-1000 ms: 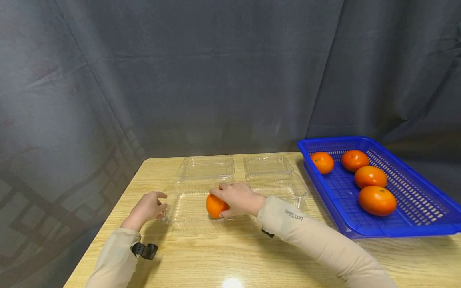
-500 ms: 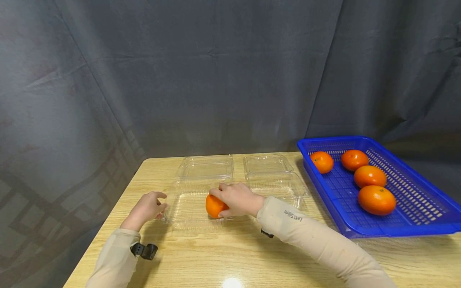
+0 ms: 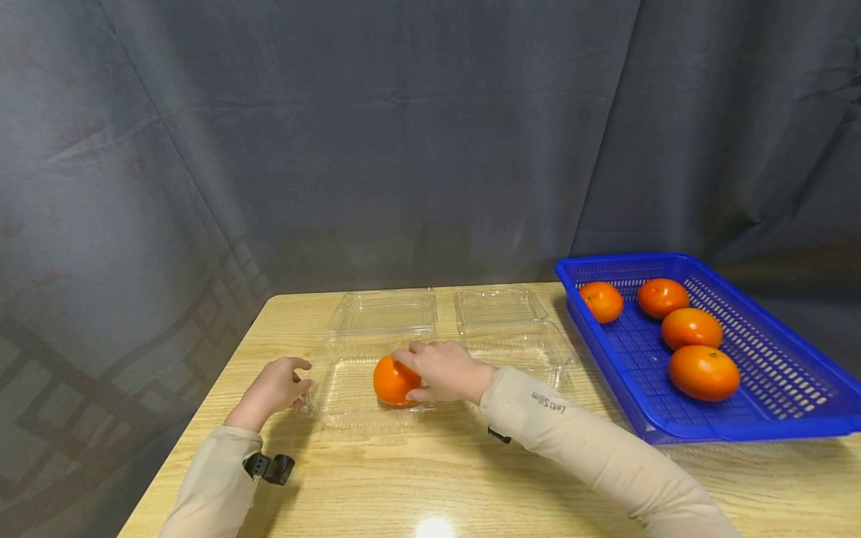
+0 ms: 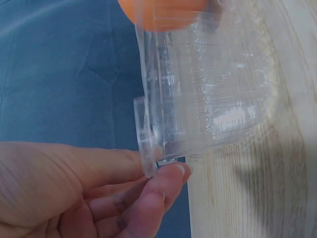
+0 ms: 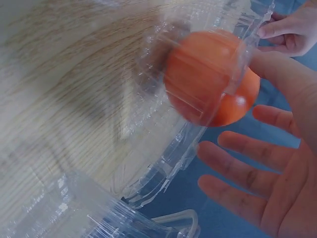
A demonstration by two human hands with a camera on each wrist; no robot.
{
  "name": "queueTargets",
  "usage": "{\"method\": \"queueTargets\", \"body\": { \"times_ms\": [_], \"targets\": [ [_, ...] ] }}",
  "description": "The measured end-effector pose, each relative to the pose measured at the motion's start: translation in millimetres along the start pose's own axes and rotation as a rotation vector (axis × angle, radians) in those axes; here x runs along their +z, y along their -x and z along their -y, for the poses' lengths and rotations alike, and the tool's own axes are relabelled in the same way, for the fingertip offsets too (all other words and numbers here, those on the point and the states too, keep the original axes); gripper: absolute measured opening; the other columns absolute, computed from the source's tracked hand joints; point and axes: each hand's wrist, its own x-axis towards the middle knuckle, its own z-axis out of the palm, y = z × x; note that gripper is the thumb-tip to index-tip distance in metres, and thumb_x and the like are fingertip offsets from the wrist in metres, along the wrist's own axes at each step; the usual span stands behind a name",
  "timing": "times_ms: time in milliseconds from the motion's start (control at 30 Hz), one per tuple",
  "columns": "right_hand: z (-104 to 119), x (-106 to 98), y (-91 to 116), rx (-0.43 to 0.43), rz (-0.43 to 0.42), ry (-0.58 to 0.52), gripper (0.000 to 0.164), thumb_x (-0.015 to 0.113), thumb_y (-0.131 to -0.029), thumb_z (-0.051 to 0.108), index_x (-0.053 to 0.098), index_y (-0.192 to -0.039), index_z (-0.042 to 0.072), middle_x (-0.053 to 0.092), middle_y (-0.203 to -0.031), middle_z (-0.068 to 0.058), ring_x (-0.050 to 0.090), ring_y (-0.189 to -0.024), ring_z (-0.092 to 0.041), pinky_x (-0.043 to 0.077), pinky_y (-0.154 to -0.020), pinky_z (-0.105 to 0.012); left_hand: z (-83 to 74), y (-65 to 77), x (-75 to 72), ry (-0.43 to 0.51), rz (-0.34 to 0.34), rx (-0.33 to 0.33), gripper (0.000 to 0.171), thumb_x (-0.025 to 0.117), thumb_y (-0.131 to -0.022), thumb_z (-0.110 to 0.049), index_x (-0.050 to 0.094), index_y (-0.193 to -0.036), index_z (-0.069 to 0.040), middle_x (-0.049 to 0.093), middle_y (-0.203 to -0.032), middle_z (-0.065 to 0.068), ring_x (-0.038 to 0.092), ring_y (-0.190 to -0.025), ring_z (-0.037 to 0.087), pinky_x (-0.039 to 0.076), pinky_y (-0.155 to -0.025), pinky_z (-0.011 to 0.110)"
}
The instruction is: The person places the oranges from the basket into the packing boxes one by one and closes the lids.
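My left hand (image 3: 272,390) pinches the left rim of a clear plastic clamshell box (image 3: 344,385); the left wrist view shows thumb and fingertips meeting at the box's edge (image 4: 146,144). An orange (image 3: 392,382) lies in that box, toward its right side. Just right of the orange is my right hand (image 3: 449,371), reaching over the box's right part. In the right wrist view its fingers (image 5: 237,166) are spread and apart from the orange (image 5: 205,79), while the thumb is close by it; whether the thumb touches cannot be told.
A second clear clamshell (image 3: 518,347) stands to the right, its lid raised behind. At the table's right is a blue plastic basket (image 3: 622,388) with several oranges (image 3: 703,373). A dark curtain (image 3: 403,149) hangs behind the wooden table (image 3: 377,486).
The orange has moved a little left, away from my right hand, whose grip has loosened. My left hand stays at the box's rim.
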Motion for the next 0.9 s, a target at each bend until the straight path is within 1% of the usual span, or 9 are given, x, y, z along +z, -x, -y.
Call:
{"method": "queueTargets", "body": {
  "times_ms": [233, 400, 633, 733, 900],
  "targets": [
    [0, -1, 0, 0.001, 0.009, -0.018, 0.052, 0.07, -0.075, 0.042, 0.051, -0.118, 0.018, 0.061, -0.094, 0.0, 0.054, -0.06, -0.009, 0.044, -0.048, -0.019, 0.3, 0.3, 0.5, 0.008, 0.006, -0.008, 0.041, 0.054, -0.087, -0.001, 0.044, -0.122, 0.017, 0.063, -0.071, 0.013, 0.058, -0.053, 0.014, 0.048, -0.051, 0.026],
    [-2, -3, 1, -0.009, 0.01, -0.009, 0.055, 0.07, -0.076, 0.04, 0.05, -0.121, 0.017, 0.062, -0.097, -0.002, 0.058, -0.064, -0.011, 0.046, -0.049, -0.021, 0.5, -0.2, 0.3, 0.008, 0.0, -0.002, 0.04, 0.054, -0.087, -0.001, 0.044, -0.122, 0.017, 0.063, -0.07, 0.012, 0.058, -0.052, 0.014, 0.049, -0.051, 0.027],
    [-3, -9, 9, -0.027, -0.015, 0.015, 0.052, 0.069, -0.076, 0.04, 0.052, -0.119, 0.017, 0.063, -0.095, -0.001, 0.057, -0.061, -0.011, 0.044, -0.046, -0.021, 0.8, -1.1, 0.7, 0.009, -0.001, -0.007, 0.04, 0.055, -0.087, -0.001, 0.045, -0.121, 0.017, 0.062, -0.069, 0.011, 0.057, -0.051, 0.012, 0.049, -0.051, 0.026],
    [-5, -11, 13, -0.03, -0.019, 0.015, 0.051, 0.069, -0.076, 0.04, 0.052, -0.118, 0.016, 0.063, -0.094, -0.001, 0.058, -0.064, -0.012, 0.046, -0.048, -0.023, 0.4, -0.7, -0.1, -0.002, 0.002, -0.007, 0.04, 0.054, -0.087, -0.002, 0.045, -0.121, 0.017, 0.063, -0.069, 0.011, 0.058, -0.051, 0.013, 0.048, -0.051, 0.026],
    [-9, -20, 22, -0.01, -0.008, -0.014, 0.051, 0.069, -0.077, 0.038, 0.053, -0.12, 0.015, 0.062, -0.099, -0.002, 0.062, -0.074, -0.015, 0.052, -0.058, -0.028, 0.1, -0.9, -0.3, -0.013, 0.009, -0.015, 0.041, 0.054, -0.088, -0.003, 0.044, -0.123, 0.016, 0.063, -0.07, 0.01, 0.059, -0.052, 0.014, 0.048, -0.052, 0.026]
  ]
}}
